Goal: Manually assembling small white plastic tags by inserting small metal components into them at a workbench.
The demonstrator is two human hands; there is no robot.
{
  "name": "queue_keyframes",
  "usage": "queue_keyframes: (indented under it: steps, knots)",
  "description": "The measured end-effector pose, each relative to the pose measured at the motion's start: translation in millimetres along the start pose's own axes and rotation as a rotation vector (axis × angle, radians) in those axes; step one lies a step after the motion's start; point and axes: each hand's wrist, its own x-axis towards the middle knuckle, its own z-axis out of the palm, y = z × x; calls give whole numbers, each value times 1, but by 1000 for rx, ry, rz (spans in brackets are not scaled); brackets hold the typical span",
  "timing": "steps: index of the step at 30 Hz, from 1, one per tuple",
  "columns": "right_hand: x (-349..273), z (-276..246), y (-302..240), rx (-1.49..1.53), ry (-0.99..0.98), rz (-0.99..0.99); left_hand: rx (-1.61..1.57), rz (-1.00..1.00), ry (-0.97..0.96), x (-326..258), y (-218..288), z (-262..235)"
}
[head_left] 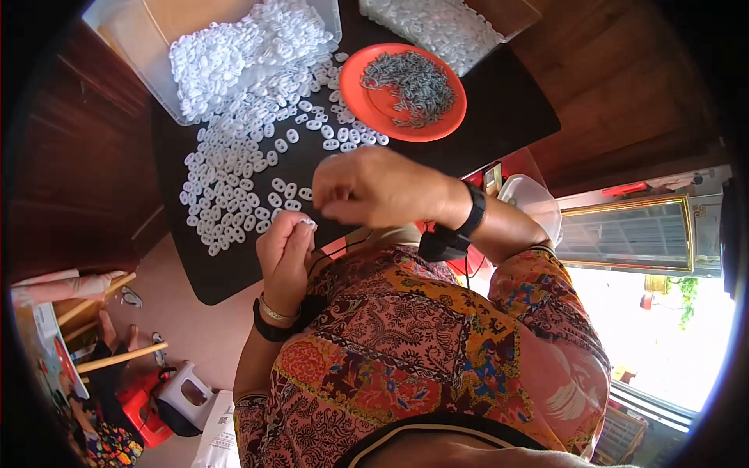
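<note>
Between the thumb and forefinger of my left hand (285, 248) is a small white plastic piece (309, 223), only its edge showing. It looks like the two-holed oval pieces (234, 168) spread loose over the dark table (222, 274). My right hand (373, 189) hovers just above and to the right of the left, fingers curled in and slightly blurred. Whatever its fingertips may hold is hidden. Beyond it, an orange plate (353, 90) carries a heap of small grey metal pieces (413, 82).
A clear plastic bin (148, 74) tipped toward me spills white pieces at the far left. Another bin (511, 17) of white pieces stands far right. A clear container (532, 199) is beyond my right forearm. A person (117, 343) sits at the lower left, near a red stool (144, 413).
</note>
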Motion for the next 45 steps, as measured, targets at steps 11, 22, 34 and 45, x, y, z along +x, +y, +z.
queue_keyframes:
  steps: [11, 22, 34, 45]
  knots:
    - [22, -112, 114, -789, 98, 291, -124, -42, 113, 2, 1, 0]
    - [44, -96, 113, -945, -89, 388, -198, -40, 147, 2, 2, -4]
    - [32, -98, 111, -977, 10, 221, -337, -88, 177, 2, 1, -2]
    - [12, -76, 46, -5, 181, 301, -319, -201, 143, 6, 6, -3]
